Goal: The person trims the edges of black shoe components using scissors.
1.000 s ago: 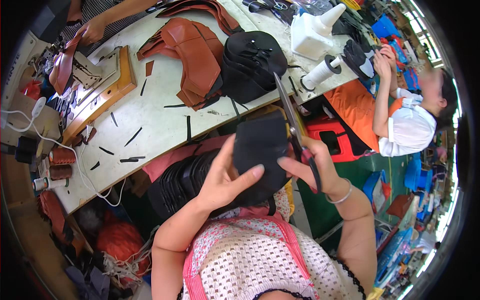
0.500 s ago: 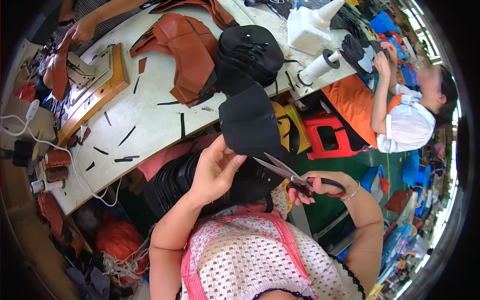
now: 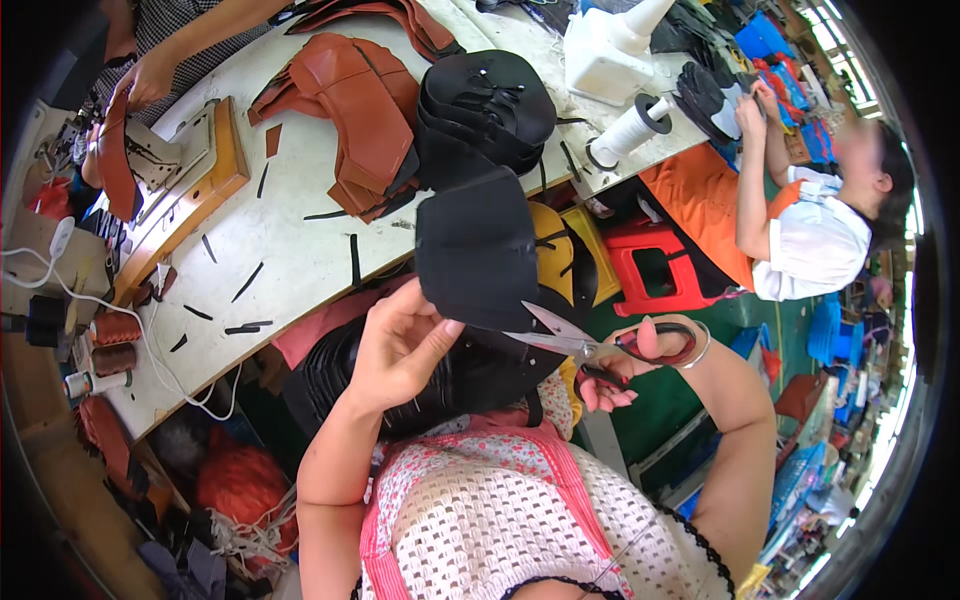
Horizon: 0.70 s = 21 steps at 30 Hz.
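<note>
My left hand [image 3: 400, 340] pinches the lower left edge of a black flat piece of material [image 3: 476, 248] between thumb and fingers, holding it up past the table's front edge. In my right hand [image 3: 640, 360] is a pair of scissors [image 3: 572, 343] with dark handles, fingers through the loops. Their blades are spread, and the tips reach the lower right edge of the black piece; whether they touch it I cannot tell. Below my hands lies a stack of black pieces [image 3: 340, 375], partly covered by my left forearm.
The white table [image 3: 290, 235] bears brown leather-like pieces [image 3: 365, 110], a black pile [image 3: 500, 105], scattered black strips and a thread spool [image 3: 628, 135]. A co-worker's hand [image 3: 150, 78] is at a sewing machine [image 3: 185, 150]. Another person [image 3: 815, 230] sits right, near a red stool [image 3: 645, 265].
My left hand and the black piece have shifted slightly left and down. The scissors have turned flatter and their blades have spread wider.
</note>
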Tool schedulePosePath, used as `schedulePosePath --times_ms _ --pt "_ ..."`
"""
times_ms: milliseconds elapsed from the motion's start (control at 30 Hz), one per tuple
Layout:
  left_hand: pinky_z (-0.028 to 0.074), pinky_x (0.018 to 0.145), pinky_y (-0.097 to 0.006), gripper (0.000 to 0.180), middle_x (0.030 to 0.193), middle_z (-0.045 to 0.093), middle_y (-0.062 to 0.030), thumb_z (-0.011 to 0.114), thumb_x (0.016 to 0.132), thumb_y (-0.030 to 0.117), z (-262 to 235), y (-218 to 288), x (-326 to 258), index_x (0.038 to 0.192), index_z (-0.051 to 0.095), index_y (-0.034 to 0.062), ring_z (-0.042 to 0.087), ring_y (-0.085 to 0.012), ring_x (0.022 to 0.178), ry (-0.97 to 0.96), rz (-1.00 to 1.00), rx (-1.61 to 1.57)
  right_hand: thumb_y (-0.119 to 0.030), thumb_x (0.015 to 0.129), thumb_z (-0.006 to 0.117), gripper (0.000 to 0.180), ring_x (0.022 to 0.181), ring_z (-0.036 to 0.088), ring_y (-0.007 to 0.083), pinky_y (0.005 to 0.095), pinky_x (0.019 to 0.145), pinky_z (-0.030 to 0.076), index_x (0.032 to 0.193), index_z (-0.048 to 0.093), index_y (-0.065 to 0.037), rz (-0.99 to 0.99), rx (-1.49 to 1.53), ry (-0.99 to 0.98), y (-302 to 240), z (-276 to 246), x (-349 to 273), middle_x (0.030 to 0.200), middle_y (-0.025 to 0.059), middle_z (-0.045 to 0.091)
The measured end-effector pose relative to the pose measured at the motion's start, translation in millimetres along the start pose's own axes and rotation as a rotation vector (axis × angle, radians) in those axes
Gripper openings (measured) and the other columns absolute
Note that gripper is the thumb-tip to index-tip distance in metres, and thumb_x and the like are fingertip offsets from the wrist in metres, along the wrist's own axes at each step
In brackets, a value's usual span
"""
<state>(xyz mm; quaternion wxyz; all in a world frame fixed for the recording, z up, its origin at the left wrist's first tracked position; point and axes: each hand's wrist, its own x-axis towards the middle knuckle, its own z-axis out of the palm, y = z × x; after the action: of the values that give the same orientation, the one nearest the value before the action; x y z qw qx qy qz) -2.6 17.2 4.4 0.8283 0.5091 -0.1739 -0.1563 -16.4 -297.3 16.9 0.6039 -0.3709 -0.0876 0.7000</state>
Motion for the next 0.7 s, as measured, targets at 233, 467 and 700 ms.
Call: schedulePosePath --times_ms 233,467,700 --pt "0.043 0.084 -0.024 0.03 0.104 0.063 -0.0094 0.052 0.088 -0.009 3.3 -0.4 -0.6 0.118 0.052 -0.0077 0.056 -0.0119 0.097 -0.01 0.005 0.072 -0.091 0.059 0.038 0.117 0.078 0.056 0.0096 0.0215 0.068 0.042 0.114 0.051 0.011 -0.036 -0.017 0.02 -19.4 1.7 9.0 0.099 0.0097 0.059" --pt "0.045 0.082 -0.024 0.023 0.095 0.065 -0.0079 0.055 0.085 -0.011 6.1 7.3 3.3 0.107 0.059 -0.0079 0.056 -0.0098 0.089 -0.03 0.003 0.129 -0.085 0.066 0.042 0.098 0.067 0.05 0.0109 0.0231 0.064 0.039 0.095 0.056 0.008 -0.104 0.072 -0.05 -17.6 -2.1 18.8 0.079 0.0069 0.057" --pt "0.046 0.082 -0.024 0.021 0.095 0.066 -0.0093 0.055 0.083 -0.012 7.4 7.3 3.8 0.102 0.062 -0.0081 0.057 -0.0104 0.089 -0.028 -0.006 0.141 -0.08 0.073 0.041 0.084 0.06 0.045 0.0097 0.0216 0.056 0.035 0.079 0.054 0.003 -0.068 0.035 -0.086 -28.8 2.5 14.4 0.067 0.004 0.051"
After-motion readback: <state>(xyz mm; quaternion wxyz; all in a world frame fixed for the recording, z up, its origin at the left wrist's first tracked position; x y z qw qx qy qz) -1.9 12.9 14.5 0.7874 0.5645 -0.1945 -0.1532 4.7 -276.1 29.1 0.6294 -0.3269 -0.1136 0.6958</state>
